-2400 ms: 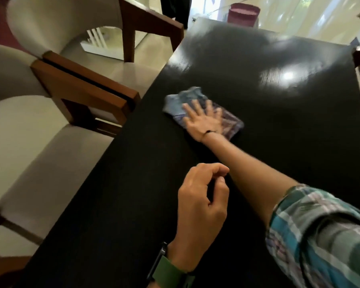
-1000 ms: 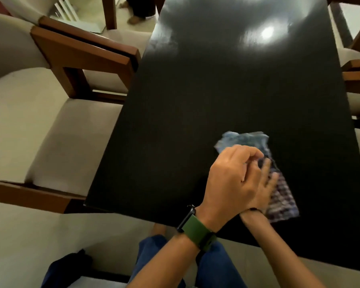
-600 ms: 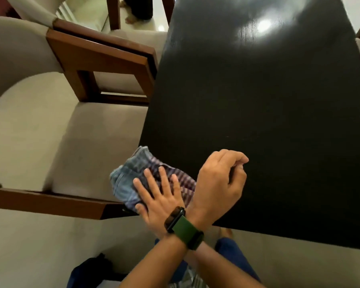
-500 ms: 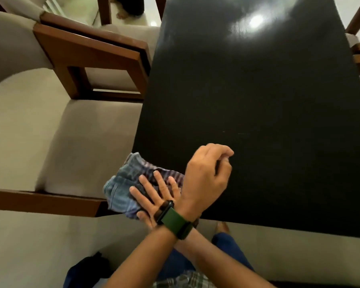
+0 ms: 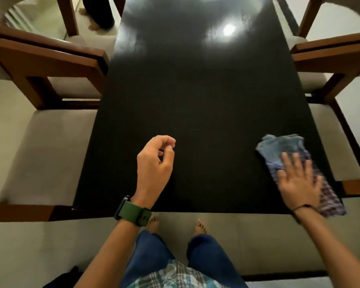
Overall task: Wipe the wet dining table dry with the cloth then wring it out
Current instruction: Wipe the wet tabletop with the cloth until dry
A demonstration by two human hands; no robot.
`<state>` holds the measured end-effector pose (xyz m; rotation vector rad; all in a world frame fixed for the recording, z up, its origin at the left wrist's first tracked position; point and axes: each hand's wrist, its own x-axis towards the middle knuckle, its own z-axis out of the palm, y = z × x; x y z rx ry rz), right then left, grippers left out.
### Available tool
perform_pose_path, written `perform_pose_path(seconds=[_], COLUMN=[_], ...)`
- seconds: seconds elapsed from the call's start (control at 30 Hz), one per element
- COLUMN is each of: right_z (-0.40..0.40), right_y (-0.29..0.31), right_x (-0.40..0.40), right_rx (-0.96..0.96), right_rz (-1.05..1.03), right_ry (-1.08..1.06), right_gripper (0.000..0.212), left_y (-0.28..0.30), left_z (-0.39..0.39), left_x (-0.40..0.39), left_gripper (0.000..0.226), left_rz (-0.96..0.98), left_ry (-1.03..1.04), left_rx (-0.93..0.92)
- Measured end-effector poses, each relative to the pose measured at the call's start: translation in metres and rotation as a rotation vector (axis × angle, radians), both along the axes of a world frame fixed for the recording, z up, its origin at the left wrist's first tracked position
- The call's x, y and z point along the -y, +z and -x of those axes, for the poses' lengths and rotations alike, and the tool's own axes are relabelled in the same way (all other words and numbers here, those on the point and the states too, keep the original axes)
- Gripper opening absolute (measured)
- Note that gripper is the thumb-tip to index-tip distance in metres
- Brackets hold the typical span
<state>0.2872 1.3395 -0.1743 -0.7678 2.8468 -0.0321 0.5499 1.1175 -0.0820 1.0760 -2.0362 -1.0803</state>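
Swept from the near-left edge to the near-right corner of the table [image 5: 195,90], the cloth [image 5: 279,148] is pressed flat under the spread right hand [image 5: 297,179] for wiping, while nothing is held in the loosely curled left hand [image 5: 154,163].

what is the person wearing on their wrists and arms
The left hand has a smartwatch at the wrist: a dark case on a wide green band. The right hand has only a thin black cord bracelet round its wrist. Both forearms are bare, with no sleeve in view on either.
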Motion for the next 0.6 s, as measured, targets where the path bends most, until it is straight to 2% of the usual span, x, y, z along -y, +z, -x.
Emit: perform_pose_path(seconds=[0.17,0.33,0.47,0.6], right_z=[0.057,0.076,0.038,-0.06], right_y=[0.01,0.01,0.008,0.009], right_x=[-0.01,0.058,0.152,0.245], right_rx=[-0.004,0.039,0.06,0.075], right_rz=[0.047,0.035,0.028,0.071], right_ry=[-0.199,-0.227,0.096,0.534], right_gripper=[0.067,0.054,0.054,0.053], left_y=[0.001,-0.002,0.002,0.015], left_z=[0.025,0.03,0.03,0.021], left_x=[-0.022,-0.028,-0.032,-0.032], left_gripper=[0.016,0.018,0.017,0.016], left_rz=[-0.017,-0.01,0.017,0.048], left_ry=[-0.021,0.036,0.101,0.192], left_rx=[-0.018,-0.034,-0.04,-0.082])
